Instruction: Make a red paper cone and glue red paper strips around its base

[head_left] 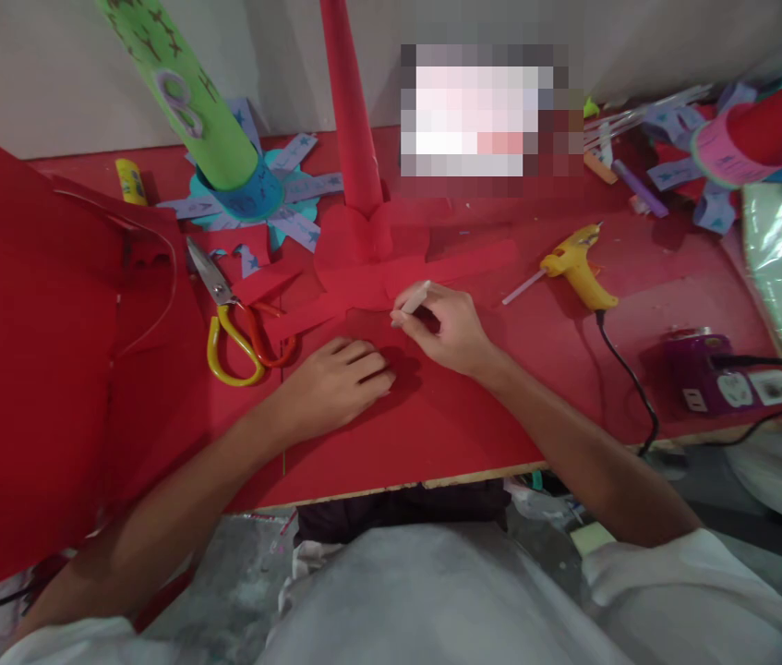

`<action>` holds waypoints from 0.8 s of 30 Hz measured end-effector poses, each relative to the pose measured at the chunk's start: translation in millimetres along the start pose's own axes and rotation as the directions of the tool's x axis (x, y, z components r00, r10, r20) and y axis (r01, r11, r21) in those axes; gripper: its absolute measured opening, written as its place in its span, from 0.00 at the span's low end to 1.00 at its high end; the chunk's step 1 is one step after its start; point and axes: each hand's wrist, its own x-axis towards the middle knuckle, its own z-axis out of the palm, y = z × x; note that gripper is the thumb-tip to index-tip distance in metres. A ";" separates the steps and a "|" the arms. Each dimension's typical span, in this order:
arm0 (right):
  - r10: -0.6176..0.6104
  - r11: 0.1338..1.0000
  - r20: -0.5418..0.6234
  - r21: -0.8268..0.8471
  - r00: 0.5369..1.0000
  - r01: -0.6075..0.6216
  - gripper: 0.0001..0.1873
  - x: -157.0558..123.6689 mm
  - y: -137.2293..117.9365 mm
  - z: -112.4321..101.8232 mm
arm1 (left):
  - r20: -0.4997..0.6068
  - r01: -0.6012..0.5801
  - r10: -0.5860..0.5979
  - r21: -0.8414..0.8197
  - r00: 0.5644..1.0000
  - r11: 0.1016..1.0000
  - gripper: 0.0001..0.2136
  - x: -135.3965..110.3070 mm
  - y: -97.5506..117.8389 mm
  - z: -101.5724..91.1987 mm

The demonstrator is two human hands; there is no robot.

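Note:
My right hand [450, 328] is closed in a pinch on a short whitish stick [416, 297], maybe a piece of chalk or a pen; its kind is unclear. It hovers at the near edge of a red paper flower-shaped base [404, 245] with strips reaching outward. From that base rises a tall red paper tube [355, 120]. My left hand [339, 388] lies palm down on the red table, fingers loosely bent and holding nothing. Close beyond it are scissors [234, 337] with one yellow and one orange-red handle, their blades open.
A yellow glue gun [581, 268] with a cord lies to the right, near a purple power box [705, 374]. At the back left stands a green paper tube [203, 111] on a blue base, by a yellow glue stick [131, 182]. A large red sheet [30, 369] rises at left.

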 end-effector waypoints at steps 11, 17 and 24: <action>-0.008 0.995 0.038 -0.095 0.999 0.011 0.15 5.3 3.5 5.5 | 0.020 0.007 -0.006 -0.025 1.000 1.000 0.07 1.5 0.0 -2.1; 0.091 0.993 -0.096 0.089 0.991 -0.082 0.14 4.2 3.8 -2.7 | -0.006 -0.016 0.016 -0.001 1.000 1.000 0.07 0.9 -2.1 -2.6; -0.038 0.999 0.039 -0.017 0.998 0.039 0.16 6.5 6.2 0.6 | 0.022 -0.022 0.022 -0.018 1.000 1.000 0.07 -1.4 -3.7 -2.2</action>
